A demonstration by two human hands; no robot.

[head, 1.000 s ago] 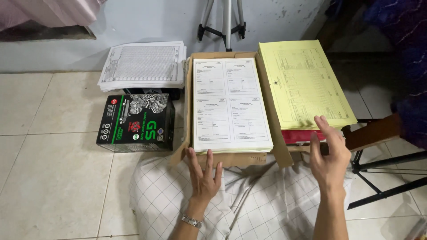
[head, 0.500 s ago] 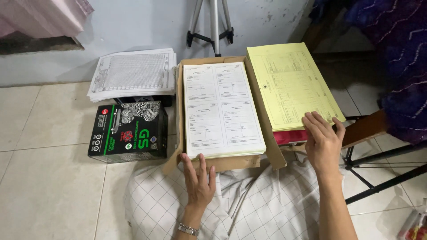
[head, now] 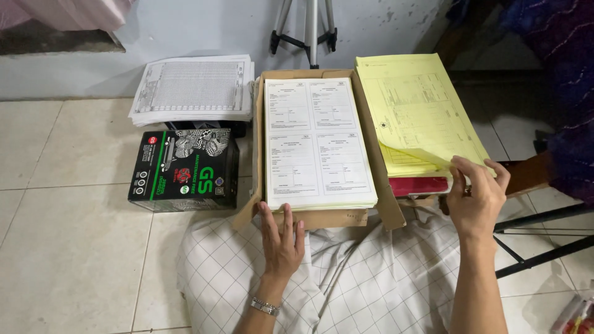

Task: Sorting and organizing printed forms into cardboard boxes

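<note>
A thick stack of white printed forms (head: 318, 142) lies in an open cardboard box (head: 378, 185) on my lap. My left hand (head: 279, 238) rests flat against the box's near edge, fingers spread, touching the bottom of the white stack. To the right lies a stack of yellow forms (head: 414, 111) on a red folder (head: 419, 185). My right hand (head: 476, 196) pinches the near right corner of the top yellow sheet and lifts it, so the corner curls up off the sheets below.
A black and green carton (head: 184, 170) sits on the tiled floor to the left, with a pile of white gridded sheets (head: 195, 86) behind it. Tripod legs (head: 307, 28) stand by the wall. A person in dark blue (head: 560, 80) sits at right, beside black stand legs (head: 544, 232).
My right hand has gone from lying on the yellow stack's corner to pinching and lifting the top sheet. My left hand stays on the box edge. The view shifted slightly.
</note>
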